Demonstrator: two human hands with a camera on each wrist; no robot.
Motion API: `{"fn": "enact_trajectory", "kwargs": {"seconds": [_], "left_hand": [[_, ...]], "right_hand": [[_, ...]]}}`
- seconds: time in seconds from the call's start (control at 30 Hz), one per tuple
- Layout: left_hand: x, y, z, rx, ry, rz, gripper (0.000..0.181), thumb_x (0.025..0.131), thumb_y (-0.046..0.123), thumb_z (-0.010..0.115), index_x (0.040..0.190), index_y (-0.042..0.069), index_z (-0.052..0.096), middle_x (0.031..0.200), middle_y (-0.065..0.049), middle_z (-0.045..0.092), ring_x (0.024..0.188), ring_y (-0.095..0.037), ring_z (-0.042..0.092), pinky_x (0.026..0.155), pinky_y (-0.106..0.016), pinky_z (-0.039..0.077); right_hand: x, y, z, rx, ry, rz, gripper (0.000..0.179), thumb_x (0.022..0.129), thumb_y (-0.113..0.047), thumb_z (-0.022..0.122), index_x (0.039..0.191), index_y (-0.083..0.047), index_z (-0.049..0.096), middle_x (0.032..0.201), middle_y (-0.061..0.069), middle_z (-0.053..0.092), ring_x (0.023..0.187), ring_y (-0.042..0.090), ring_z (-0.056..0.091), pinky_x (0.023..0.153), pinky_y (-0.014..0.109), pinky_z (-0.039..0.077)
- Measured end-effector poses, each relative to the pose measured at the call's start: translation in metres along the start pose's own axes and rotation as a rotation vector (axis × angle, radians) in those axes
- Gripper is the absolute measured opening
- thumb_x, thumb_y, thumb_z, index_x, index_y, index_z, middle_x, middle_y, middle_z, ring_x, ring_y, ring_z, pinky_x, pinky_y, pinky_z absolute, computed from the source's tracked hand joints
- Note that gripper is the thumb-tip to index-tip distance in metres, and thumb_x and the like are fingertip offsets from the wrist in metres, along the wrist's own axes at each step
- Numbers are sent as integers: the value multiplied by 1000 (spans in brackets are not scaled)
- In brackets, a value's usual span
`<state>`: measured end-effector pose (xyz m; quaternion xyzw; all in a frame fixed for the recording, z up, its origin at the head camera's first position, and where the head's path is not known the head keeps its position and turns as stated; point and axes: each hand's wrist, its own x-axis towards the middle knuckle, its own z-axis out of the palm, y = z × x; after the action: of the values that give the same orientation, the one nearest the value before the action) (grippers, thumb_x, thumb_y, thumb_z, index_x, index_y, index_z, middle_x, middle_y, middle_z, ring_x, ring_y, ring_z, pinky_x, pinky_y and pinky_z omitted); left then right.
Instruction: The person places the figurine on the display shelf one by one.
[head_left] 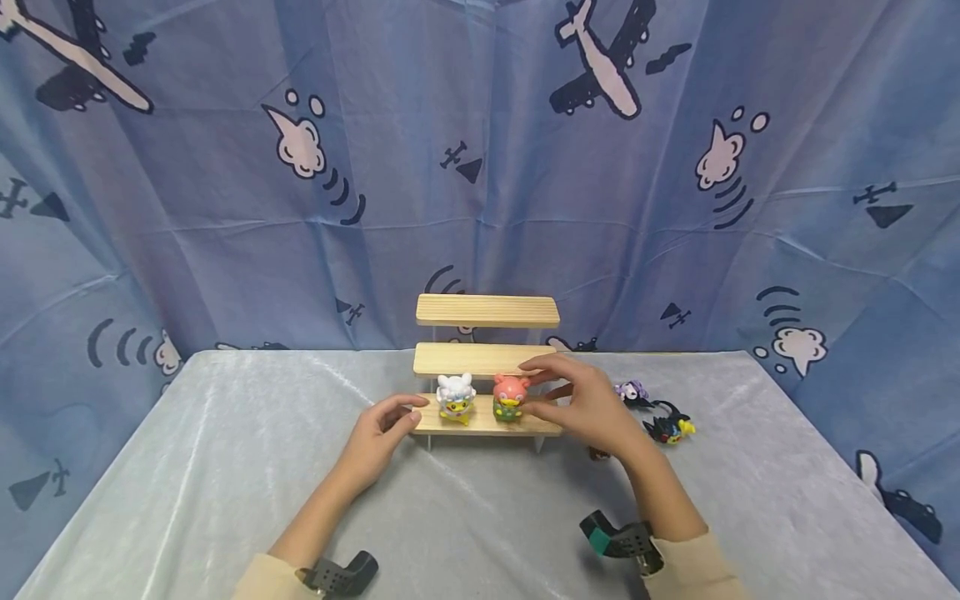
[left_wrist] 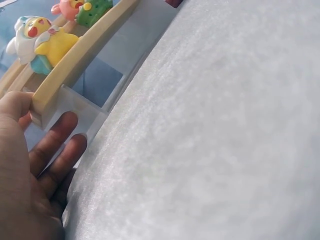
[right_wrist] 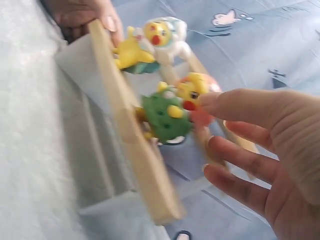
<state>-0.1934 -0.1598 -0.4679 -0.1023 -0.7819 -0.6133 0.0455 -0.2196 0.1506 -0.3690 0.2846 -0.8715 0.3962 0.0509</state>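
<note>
Blue curtain fabric (head_left: 390, 208), printed with planes and puffs of cloud, fills the background behind a surface (head_left: 480, 517) covered in pale, plush cloth. Toward the surface's far edge rises a display stand (head_left: 487, 310), three light wooden tiers on clear supports. A person's right hand (head_left: 581, 402) reaches over the lowest board (head_left: 483, 426) from the right; its grip is fairly wide, thumb and fingers parted at the side of a pink-hooded figurine (head_left: 510, 397), and I cannot tell whether the thumb touches it. The left hand (head_left: 381, 435) has a narrow grip, pinching the lowest board's left end between thumb and finger. Both the pink-hooded figurine, green-bodied and right of centre, and a white-hooded figurine (head_left: 455, 398) to its left stand upright on that board, apart from each other. Right of the stand lie a black-and-yellow figurine (head_left: 670, 429) and a purple-topped figurine (head_left: 632, 390).
</note>
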Motion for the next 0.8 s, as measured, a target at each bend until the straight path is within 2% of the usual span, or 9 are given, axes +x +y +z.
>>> {"fn": "enact_trajectory", "kwargs": {"seconds": [0.3, 0.33, 0.37, 0.47, 0.67, 0.73, 0.8], "left_hand": [[1, -1, 1, -3, -1, 11, 21, 100, 22, 64, 118, 13, 71, 116, -10, 72, 91, -5, 64, 80, -23, 51], [1, -1, 1, -3, 0, 13, 22, 100, 22, 64, 118, 12, 71, 116, -11, 72, 90, -5, 64, 80, -23, 51], [1, -1, 1, -2, 0, 16, 22, 100, 22, 64, 118, 12, 71, 116, -12, 72, 91, -5, 64, 80, -23, 51], [1, -1, 1, 5, 4, 17, 22, 100, 21, 64, 118, 12, 71, 116, -11, 72, 91, -5, 64, 80, -23, 51], [1, -1, 1, 7, 9, 16, 21, 100, 21, 63, 118, 13, 71, 117, -9, 72, 91, -5, 65, 80, -23, 51], [1, -2, 2, 3, 9, 17, 21, 100, 20, 63, 118, 12, 71, 115, -10, 72, 90, -4, 65, 80, -23, 51], [2, -2, 2, 0, 11, 17, 21, 100, 20, 64, 118, 11, 71, 112, -10, 73, 88, -4, 64, 79, -23, 51]], "right_hand": [[-11, -1, -35, -112, 125, 88, 40, 92, -21, 75, 130, -14, 65, 125, 8, 68, 106, 27, 70, 86, 40, 60], [-12, 0, -39, -127, 143, 101, 38, 94, -22, 74, 130, -14, 66, 125, 9, 68, 106, 27, 70, 85, 38, 60], [-13, 0, -42, -141, 163, 112, 37, 95, -24, 72, 130, -13, 66, 125, 9, 69, 105, 22, 70, 85, 35, 59], [-18, 6, -53, -174, 209, 147, 35, 98, -26, 68, 129, -12, 66, 125, 12, 70, 106, 25, 70, 83, 23, 56], [-28, 22, -71, -193, 233, 199, 38, 100, -30, 65, 131, -10, 65, 127, 16, 68, 111, 34, 68, 84, 28, 59], [-30, 29, -75, -199, 239, 220, 38, 100, -32, 64, 131, -10, 65, 129, 16, 68, 111, 33, 68, 82, 19, 56], [-33, 36, -78, -204, 246, 237, 38, 100, -33, 64, 131, -10, 65, 130, 16, 67, 108, 18, 68, 80, 8, 49]]}}
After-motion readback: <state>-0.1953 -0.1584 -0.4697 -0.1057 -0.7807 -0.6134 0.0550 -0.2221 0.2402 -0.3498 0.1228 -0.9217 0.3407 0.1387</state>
